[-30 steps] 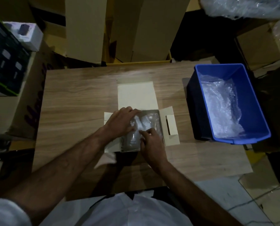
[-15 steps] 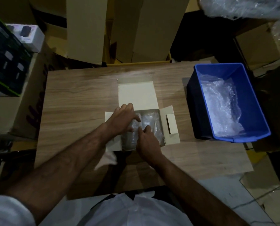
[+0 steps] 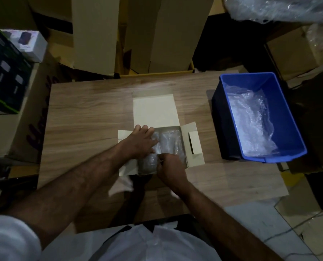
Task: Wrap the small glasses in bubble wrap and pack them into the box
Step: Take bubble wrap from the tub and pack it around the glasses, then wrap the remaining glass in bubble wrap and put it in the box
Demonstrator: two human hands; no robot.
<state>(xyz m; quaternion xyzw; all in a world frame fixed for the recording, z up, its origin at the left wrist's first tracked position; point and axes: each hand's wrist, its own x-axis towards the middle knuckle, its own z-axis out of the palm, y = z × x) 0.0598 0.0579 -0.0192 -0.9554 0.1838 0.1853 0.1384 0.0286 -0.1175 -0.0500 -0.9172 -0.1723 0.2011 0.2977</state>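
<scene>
Box (image 3: 192, 142): left hand (image 3: 141, 142) flat, spread on wrapped glasses (image 3: 169, 142); right hand (image 3: 171, 167) pinching wrap. Risk: hard pressing cracks glass.

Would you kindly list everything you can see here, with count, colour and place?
wrapped glasses: at least two, clear bubble wrap, inside the box
box: one, pale card, flaps open, table centre
table: one, wood grain
bin: one, blue, table's right end
loose bubble wrap: one heap, clear, in the bin
cardboard cartons: several, brown, behind the table
crate: one, dark, far left
left hand: flat on the wrapped glasses
right hand: at the box's near edge, fingers curled on the wrap
</scene>
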